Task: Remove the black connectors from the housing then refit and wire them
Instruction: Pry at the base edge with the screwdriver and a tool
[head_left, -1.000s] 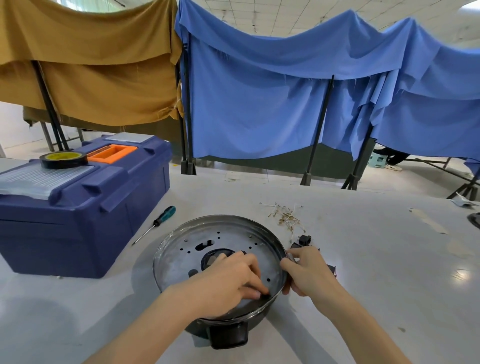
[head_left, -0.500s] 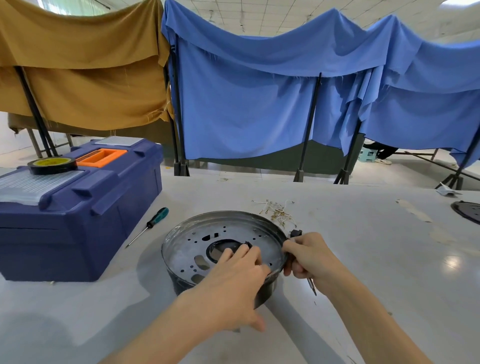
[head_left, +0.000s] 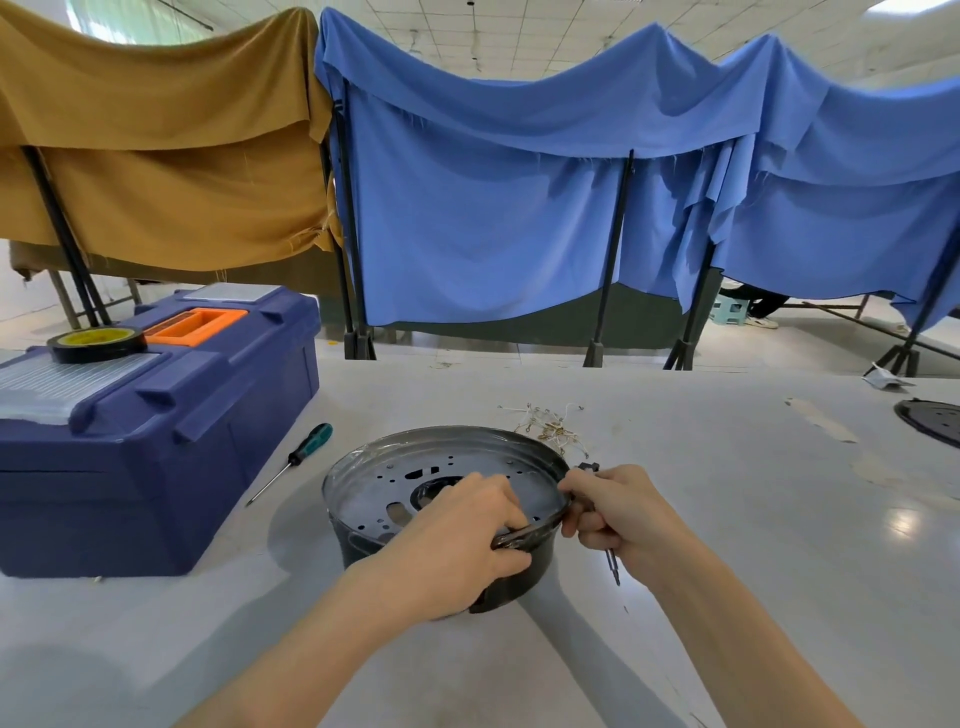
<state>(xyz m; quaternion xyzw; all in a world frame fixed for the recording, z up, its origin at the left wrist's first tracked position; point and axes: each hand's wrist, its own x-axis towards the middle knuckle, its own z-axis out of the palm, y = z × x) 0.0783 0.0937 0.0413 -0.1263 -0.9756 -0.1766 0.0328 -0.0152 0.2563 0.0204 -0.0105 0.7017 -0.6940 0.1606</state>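
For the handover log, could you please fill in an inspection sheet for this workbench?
Surface: white table, glossy, pale patches at right.
Job's things: round dark housing, holed plate inside; black connector at its right rim.
Clutter: blue toolbox carrying a tape roll; green screwdriver beside it; dark disc at right edge.
Hands: left hand grips the housing's near rim; right hand holds a thin tool by that rim.
Cables: loose pale wires behind the housing.
Surroundings: blue cloth and tan cloth draped on black stands.
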